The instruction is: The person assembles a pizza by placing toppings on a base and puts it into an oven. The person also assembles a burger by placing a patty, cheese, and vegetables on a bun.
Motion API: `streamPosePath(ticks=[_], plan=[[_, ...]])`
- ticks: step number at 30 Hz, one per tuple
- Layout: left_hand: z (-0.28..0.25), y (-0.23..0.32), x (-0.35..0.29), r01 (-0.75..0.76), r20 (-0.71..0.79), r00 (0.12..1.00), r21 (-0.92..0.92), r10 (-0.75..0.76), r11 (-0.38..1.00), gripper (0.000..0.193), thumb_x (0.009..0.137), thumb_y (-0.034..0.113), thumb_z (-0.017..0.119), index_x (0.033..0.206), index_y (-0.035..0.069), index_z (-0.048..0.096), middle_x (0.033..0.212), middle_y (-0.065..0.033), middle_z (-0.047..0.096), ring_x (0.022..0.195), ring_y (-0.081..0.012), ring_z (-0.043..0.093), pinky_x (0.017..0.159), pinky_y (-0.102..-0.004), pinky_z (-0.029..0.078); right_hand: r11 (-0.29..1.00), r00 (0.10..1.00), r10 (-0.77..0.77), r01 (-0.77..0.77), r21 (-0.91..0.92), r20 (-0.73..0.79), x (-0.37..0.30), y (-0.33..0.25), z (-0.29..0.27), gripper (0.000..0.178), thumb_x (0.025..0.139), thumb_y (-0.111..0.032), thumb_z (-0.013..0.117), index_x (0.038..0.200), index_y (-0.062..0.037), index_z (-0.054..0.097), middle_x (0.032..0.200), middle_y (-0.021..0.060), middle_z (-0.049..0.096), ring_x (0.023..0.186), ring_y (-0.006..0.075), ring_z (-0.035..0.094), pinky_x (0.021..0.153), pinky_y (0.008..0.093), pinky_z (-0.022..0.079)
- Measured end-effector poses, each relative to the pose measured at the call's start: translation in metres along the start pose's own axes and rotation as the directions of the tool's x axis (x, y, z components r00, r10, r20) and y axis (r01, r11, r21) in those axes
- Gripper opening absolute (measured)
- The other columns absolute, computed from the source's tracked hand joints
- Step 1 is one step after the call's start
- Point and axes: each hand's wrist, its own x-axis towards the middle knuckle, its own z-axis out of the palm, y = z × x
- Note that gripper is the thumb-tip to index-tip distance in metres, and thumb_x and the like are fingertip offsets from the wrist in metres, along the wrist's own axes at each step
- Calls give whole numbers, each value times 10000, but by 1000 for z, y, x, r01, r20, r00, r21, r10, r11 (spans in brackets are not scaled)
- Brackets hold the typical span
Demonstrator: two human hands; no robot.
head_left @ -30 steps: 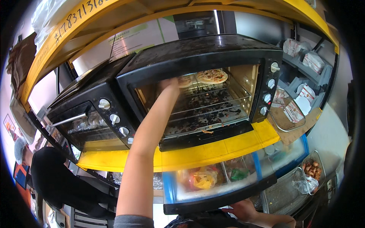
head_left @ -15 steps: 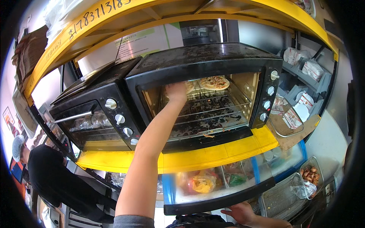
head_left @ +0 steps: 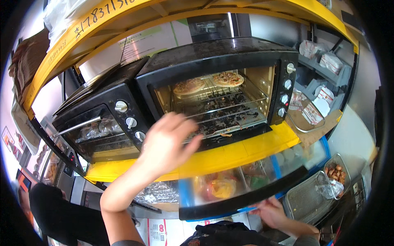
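Observation:
My left hand (head_left: 169, 141), blurred, is in front of the oven (head_left: 213, 57) near its lower left corner. Its fingers are bent and apart, with nothing in them. Inside the oven, two round topped pizzas lie on the wire rack, one pizza (head_left: 188, 87) at the left and the other pizza (head_left: 227, 79) further back. The glass oven door (head_left: 250, 192), with a black edge, hangs open below the yellow shelf. At its underside my right hand (head_left: 271, 213) has its fingers curled against the black edge.
A second oven (head_left: 100, 127) with wrapped items stands at the left. Below the door is a blue-framed glass-topped chest (head_left: 322, 153). Wire baskets (head_left: 310, 201) and a basket of browned food (head_left: 335, 175) lie lower right. A person in black (head_left: 61, 215) is at the left.
My left hand has come out of the oven, empty, and down toward me. The left pizza now shows fully. The black door edge has risen, with my right hand still below it.

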Motion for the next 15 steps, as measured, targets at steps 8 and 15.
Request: streamPosePath(ticks=[8, 15], plan=[[-117, 8, -179, 518, -579, 712, 53, -396, 854, 118, 844, 75, 507, 806, -36, 511, 761, -90, 453, 718, -199, 443, 656, -298, 349, 917, 858, -387, 320, 239, 337, 85, -106, 124, 134, 918, -191, 536, 1031, -151, 476, 1018, 79, 588, 839, 175, 609, 656, 304, 507], [-63, 28, -298, 680, -411, 280, -553, -867, 482, 213, 908, 134, 520, 1092, 31, 487, 748, -7, 466, 581, -54, 413, 461, -179, 337, 861, 799, -502, 423, 283, 330, 189, -176, 177, 80, 904, -150, 556, 981, -134, 540, 1019, 75, 615, 846, 155, 613, 712, 281, 499]])
